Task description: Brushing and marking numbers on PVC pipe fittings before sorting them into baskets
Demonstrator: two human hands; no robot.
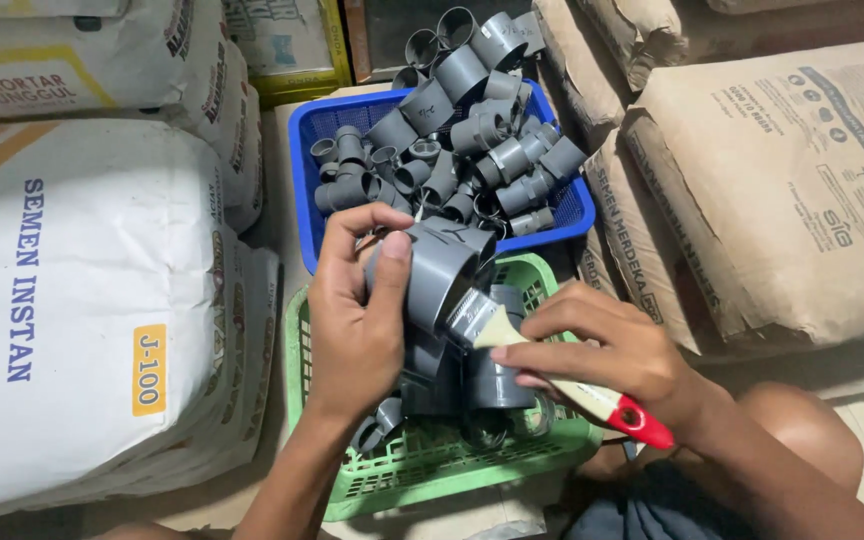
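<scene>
The right hand [602, 350] gripped a brush [552, 370], its bristles on a grey fitting [437, 270] clasped in the left hand [357, 320] above the green basket [422, 470]. A loose grip could have dropped the fitting among the others. Beyond, the blue basket [312, 130] was heaped; pieces might have rolled off between the sacks [82, 330].

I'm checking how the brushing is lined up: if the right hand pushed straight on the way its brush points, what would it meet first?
Most likely the grey pipe fitting held in the left hand. The right hand aims the paintbrush up-left, with the bristles apparently already at the fitting, though depth is hard to judge.
</scene>
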